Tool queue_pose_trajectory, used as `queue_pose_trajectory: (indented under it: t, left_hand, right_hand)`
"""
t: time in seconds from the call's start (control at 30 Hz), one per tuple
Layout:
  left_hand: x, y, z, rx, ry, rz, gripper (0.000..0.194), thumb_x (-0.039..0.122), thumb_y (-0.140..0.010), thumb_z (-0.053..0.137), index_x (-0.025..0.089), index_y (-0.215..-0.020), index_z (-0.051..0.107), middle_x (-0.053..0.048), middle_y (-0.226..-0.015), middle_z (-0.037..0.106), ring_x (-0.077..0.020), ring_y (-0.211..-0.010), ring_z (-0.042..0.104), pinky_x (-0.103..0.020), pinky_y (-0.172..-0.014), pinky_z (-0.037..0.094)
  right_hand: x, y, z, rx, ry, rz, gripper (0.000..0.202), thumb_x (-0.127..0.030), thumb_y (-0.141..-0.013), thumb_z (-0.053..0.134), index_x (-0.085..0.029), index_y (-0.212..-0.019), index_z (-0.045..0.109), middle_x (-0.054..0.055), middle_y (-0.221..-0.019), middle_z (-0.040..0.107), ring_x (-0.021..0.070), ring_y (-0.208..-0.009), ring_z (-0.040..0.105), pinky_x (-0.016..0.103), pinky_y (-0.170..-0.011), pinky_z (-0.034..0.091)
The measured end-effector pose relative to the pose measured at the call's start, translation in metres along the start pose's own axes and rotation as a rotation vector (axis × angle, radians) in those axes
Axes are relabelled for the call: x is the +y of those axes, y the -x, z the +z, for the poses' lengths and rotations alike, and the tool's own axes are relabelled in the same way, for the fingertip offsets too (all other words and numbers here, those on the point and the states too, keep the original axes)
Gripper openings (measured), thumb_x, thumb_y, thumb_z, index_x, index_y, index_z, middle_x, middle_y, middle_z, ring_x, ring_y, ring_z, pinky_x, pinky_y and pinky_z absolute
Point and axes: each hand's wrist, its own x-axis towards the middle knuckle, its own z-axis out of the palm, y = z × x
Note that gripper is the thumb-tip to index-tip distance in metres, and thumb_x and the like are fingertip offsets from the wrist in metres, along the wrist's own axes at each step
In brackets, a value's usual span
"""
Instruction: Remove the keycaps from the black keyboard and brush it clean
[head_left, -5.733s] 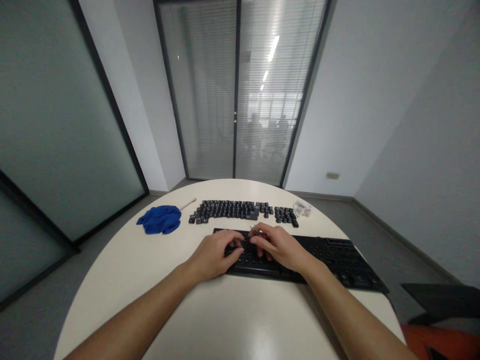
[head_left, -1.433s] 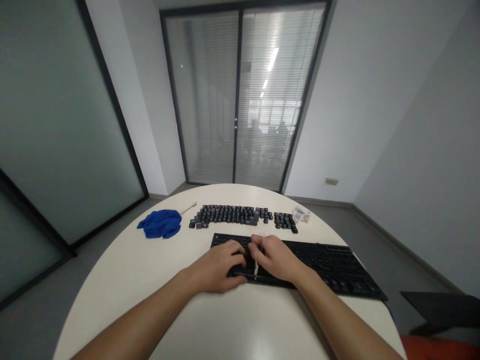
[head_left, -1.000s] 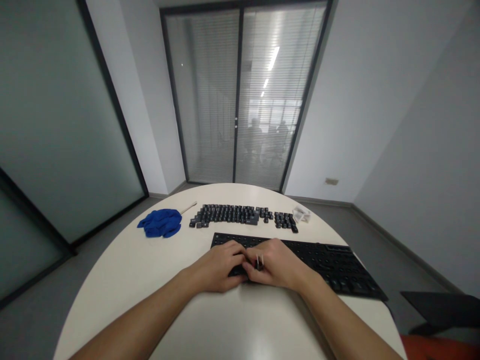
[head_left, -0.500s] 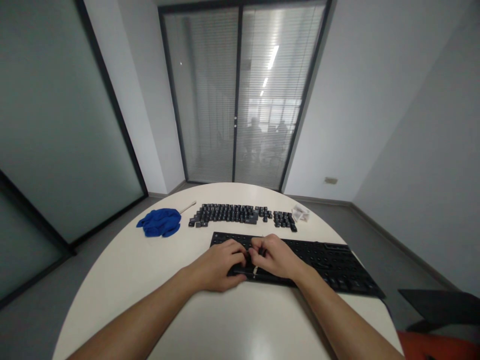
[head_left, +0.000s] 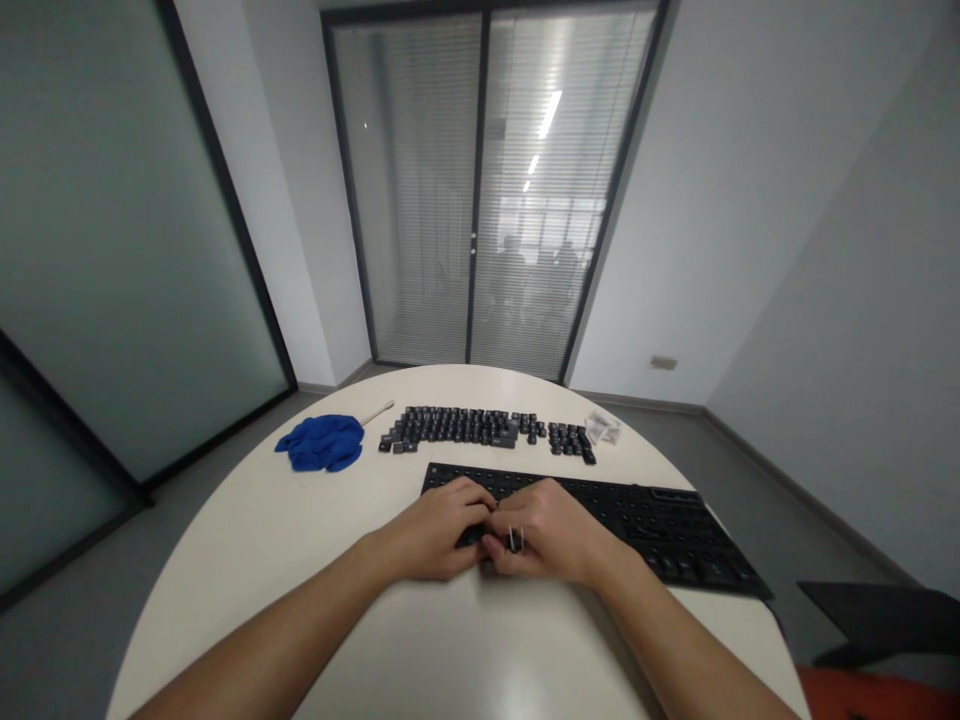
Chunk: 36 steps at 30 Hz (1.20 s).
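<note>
A black keyboard (head_left: pixel 660 530) with most keycaps off its left and middle part lies at a slant on the table. My left hand (head_left: pixel 442 525) grips its front left edge, fingers curled over the top and thumb low at the front. Right beside it, my right hand (head_left: pixel 551 530) is closed over the keyboard, its fingertips meeting those of the left. A small tool with two thin pale prongs (head_left: pixel 516 540) shows between the right fingers; its other end is hidden in the hand. What the fingertips touch underneath is covered.
Behind the keyboard, loose black keycaps (head_left: pixel 457 427) lie in keyboard order. A blue cloth (head_left: pixel 322 443) and a thin pale stick (head_left: pixel 377 411) are at the left. A small clear packet (head_left: pixel 602 428) lies at the back right of the round white table (head_left: pixel 300 540). A chair (head_left: pixel 885 620) stands at the right.
My right hand has shifted down and slightly toward the keyboard's front edge, turning so the pale prongs now show between its fingers. My left hand has stayed nearly in place.
</note>
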Motion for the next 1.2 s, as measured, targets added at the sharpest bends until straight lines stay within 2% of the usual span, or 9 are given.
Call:
queue_pose_trajectory:
  t: [0.1, 0.2, 0.3, 0.4, 0.53, 0.8, 1.2]
  left_hand:
    - [0.001, 0.000, 0.000, 0.008, 0.014, -0.003, 0.020, 0.021, -0.085, 0.060, 0.020, -0.104, 0.064, -0.007, -0.112, 0.063, -0.0233, -0.106, 0.054, -0.037, -0.094, 0.046]
    - [0.000, 0.000, 0.000, 0.017, 0.036, -0.003, 0.014, 0.022, -0.085, 0.061, 0.020, -0.099, 0.065, -0.007, -0.111, 0.063, -0.0228, -0.105, 0.054, -0.037, -0.093, 0.046]
    - [-0.001, 0.000, 0.000, 0.018, 0.052, -0.001, 0.010, 0.024, -0.086, 0.062, 0.019, -0.094, 0.064, -0.007, -0.109, 0.064, -0.0228, -0.104, 0.055, -0.037, -0.093, 0.046]
    - [-0.002, 0.001, 0.000, 0.022, 0.050, -0.001, 0.011, 0.025, -0.085, 0.063, 0.019, -0.095, 0.064, -0.008, -0.109, 0.064, -0.0235, -0.105, 0.055, -0.038, -0.093, 0.046]
    - [-0.004, 0.002, 0.001, 0.023, 0.049, 0.008, 0.013, 0.025, -0.085, 0.064, 0.019, -0.096, 0.064, -0.008, -0.111, 0.064, -0.0234, -0.105, 0.054, -0.038, -0.093, 0.046]
    - [-0.004, 0.001, 0.001, 0.013, 0.028, 0.012, 0.019, 0.031, -0.083, 0.069, 0.019, -0.096, 0.062, -0.008, -0.112, 0.064, -0.0238, -0.105, 0.054, -0.038, -0.092, 0.046]
    - [-0.005, 0.001, 0.000, -0.030, -0.003, 0.021, 0.019, 0.034, -0.088, 0.064, 0.019, -0.099, 0.062, -0.008, -0.108, 0.064, -0.0239, -0.104, 0.054, -0.037, -0.090, 0.047]
  right_hand:
    - [0.003, 0.001, 0.002, -0.025, -0.002, 0.030, 0.018, -0.023, -0.084, 0.057, -0.019, -0.067, 0.061, 0.001, -0.065, 0.065, 0.0125, -0.056, 0.055, 0.025, -0.055, 0.031]
    - [0.008, 0.004, 0.001, -0.056, -0.100, 0.134, 0.019, -0.024, -0.084, 0.060, -0.019, -0.066, 0.063, 0.000, -0.065, 0.066, 0.0116, -0.057, 0.057, 0.022, -0.056, 0.035]
    - [0.015, 0.006, -0.001, -0.098, -0.236, 0.244, 0.017, -0.032, -0.081, 0.068, -0.018, -0.071, 0.067, -0.001, -0.067, 0.067, 0.0109, -0.057, 0.058, 0.020, -0.054, 0.037]
    - [0.020, 0.009, -0.003, -0.133, -0.348, 0.312, 0.025, -0.041, -0.073, 0.077, -0.018, -0.078, 0.070, 0.000, -0.074, 0.069, 0.0123, -0.062, 0.060, 0.020, -0.055, 0.040]
    - [0.023, 0.012, -0.006, -0.179, -0.412, 0.397, 0.029, -0.043, -0.070, 0.080, -0.020, -0.086, 0.072, -0.001, -0.075, 0.070, 0.0139, -0.064, 0.063, 0.021, -0.056, 0.042]
    - [0.023, 0.011, -0.010, -0.203, -0.411, 0.427, 0.025, -0.041, -0.074, 0.077, -0.018, -0.085, 0.071, 0.000, -0.073, 0.071, 0.0143, -0.064, 0.064, 0.020, -0.054, 0.041]
    - [0.030, 0.010, -0.007, -0.223, -0.491, 0.470, 0.028, -0.041, -0.072, 0.078, -0.017, -0.083, 0.069, -0.002, -0.068, 0.067, 0.0135, -0.062, 0.061, 0.020, -0.052, 0.040]
